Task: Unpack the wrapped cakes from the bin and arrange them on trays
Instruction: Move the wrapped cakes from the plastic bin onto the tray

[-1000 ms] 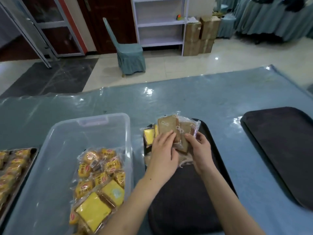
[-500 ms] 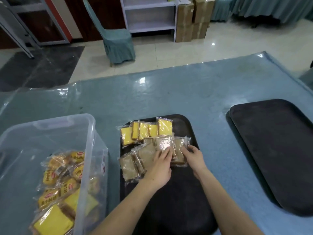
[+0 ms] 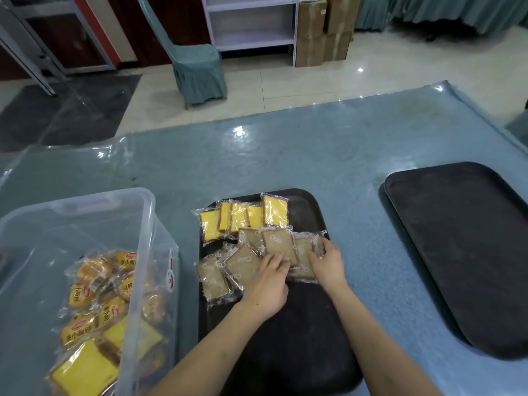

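Observation:
A dark tray (image 3: 285, 344) lies in front of me. Along its far end runs a row of yellow wrapped cakes (image 3: 245, 217). Below them sit several brown wrapped cakes (image 3: 241, 265), overlapping in a row. My left hand (image 3: 265, 284) lies on the middle brown cakes with its fingers spread over the wrappers. To its right, my right hand (image 3: 327, 264) curls its fingers over the rightmost brown cake (image 3: 304, 248). The clear plastic bin (image 3: 137, 201) at the left holds several more wrapped cakes (image 3: 97, 304), yellow slices and round ones.
A second dark tray (image 3: 471, 252) lies bare at the right on the blue, plastic-covered table (image 3: 314, 155). Beyond the table's far edge stand a covered chair (image 3: 197, 67), a white shelf and cardboard boxes on the tiled floor.
My hands have brought the brown cakes down from mid-air onto the tray and now rest on them there. The view has shifted, so the bin sits further left.

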A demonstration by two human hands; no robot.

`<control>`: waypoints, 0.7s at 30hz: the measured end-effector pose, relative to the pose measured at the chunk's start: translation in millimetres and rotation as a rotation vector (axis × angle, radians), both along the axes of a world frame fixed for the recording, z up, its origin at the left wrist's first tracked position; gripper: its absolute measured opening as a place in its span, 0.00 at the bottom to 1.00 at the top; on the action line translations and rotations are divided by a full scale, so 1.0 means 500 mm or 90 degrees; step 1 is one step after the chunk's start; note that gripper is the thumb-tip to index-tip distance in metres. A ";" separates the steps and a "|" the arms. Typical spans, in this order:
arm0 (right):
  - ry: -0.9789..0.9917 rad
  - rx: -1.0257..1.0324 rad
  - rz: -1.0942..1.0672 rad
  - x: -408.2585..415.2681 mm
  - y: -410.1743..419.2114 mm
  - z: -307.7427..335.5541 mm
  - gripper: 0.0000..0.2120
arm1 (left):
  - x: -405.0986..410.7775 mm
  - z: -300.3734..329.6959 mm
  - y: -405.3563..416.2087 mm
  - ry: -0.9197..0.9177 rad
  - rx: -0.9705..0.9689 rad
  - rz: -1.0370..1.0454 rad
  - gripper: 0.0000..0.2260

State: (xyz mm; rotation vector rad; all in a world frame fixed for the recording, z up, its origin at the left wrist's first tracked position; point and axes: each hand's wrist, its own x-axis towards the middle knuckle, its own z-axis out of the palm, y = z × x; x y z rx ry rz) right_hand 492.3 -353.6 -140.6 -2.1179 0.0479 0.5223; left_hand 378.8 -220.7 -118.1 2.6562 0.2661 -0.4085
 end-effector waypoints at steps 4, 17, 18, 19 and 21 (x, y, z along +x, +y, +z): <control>-0.009 0.036 -0.011 -0.020 0.008 0.027 0.24 | -0.005 0.026 0.001 -0.040 0.007 0.031 0.24; -0.118 0.190 0.058 -0.138 0.124 0.201 0.14 | -0.124 0.234 0.104 -0.276 -0.080 0.275 0.16; -0.131 0.204 0.068 -0.152 0.141 0.220 0.13 | -0.141 0.250 0.119 -0.294 -0.088 0.289 0.16; -0.146 0.216 0.072 -0.166 0.157 0.237 0.13 | -0.158 0.267 0.132 -0.311 -0.093 0.303 0.16; -0.165 0.252 0.078 -0.196 0.191 0.269 0.13 | -0.197 0.295 0.162 -0.337 -0.096 0.330 0.16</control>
